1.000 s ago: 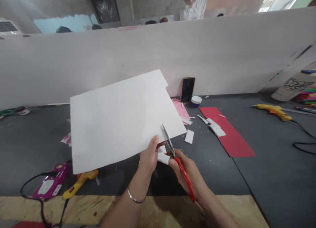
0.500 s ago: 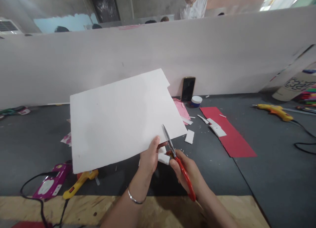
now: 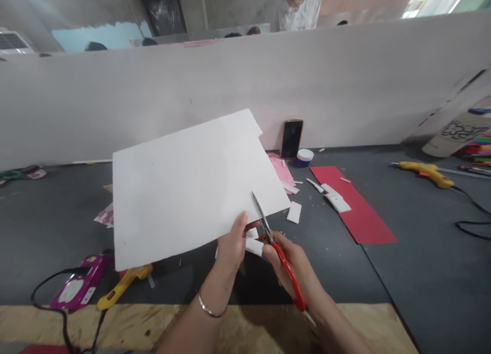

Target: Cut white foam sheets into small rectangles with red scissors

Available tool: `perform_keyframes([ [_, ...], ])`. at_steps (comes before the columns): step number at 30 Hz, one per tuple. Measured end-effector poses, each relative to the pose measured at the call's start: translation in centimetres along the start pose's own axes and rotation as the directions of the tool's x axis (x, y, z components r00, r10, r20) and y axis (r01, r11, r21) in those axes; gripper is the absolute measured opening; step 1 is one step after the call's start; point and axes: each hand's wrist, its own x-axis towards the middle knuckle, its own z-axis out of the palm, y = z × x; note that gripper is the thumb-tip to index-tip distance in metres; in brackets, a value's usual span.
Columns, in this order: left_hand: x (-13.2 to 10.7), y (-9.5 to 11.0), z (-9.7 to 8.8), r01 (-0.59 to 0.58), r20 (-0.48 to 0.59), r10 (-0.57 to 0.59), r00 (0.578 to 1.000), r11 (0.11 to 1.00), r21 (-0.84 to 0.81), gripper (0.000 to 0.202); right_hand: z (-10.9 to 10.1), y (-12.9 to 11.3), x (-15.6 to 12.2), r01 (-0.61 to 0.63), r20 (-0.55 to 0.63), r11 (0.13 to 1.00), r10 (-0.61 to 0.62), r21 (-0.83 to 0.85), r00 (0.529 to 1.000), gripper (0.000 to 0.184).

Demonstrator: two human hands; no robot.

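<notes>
A large white foam board (image 3: 184, 190) is held up at a tilt above the dark table. My left hand (image 3: 233, 241) grips its lower edge, thumb on top and fingers underneath. My right hand (image 3: 293, 264) is closed around red-handled scissors (image 3: 286, 269), whose upper blade lies over the board's face just right of my left thumb. The lower blade is hidden under the board. Small white foam offcuts (image 3: 253, 246) lie beneath my hands, and another white piece (image 3: 294, 212) rests just right of the board's corner.
On the right are a red sheet (image 3: 356, 211) with foam scraps and a yellow glue gun (image 3: 425, 174). A phone (image 3: 292, 139) leans on the white partition (image 3: 345, 88) beside a small jar (image 3: 305, 157). Left lie another glue gun (image 3: 125, 287) and a purple power strip (image 3: 82, 282).
The board's left end has shifted slightly right and down. My hands and the scissors stay almost in the same place.
</notes>
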Motion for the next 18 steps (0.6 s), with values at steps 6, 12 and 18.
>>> perform_keyframes([
  [6,0.0,-0.1,0.1,-0.042,-0.031,0.040,0.999,0.997,-0.062,0.035,0.6,1.1,0.2,0.038,-0.037,0.999,-0.039,-0.017,0.999,0.050],
  [12,0.0,-0.1,0.0,-0.042,-0.015,0.041,0.999,0.999,-0.017,0.038,0.6,1.3,0.2,0.043,-0.056,0.999,-0.044,-0.024,0.997,0.053],
  [18,0.0,-0.2,-0.1,-0.047,-0.009,0.047,0.999,0.997,-0.063,0.040,0.5,1.3,0.1,0.037,-0.041,0.999,-0.038,-0.019,0.998,0.050],
])
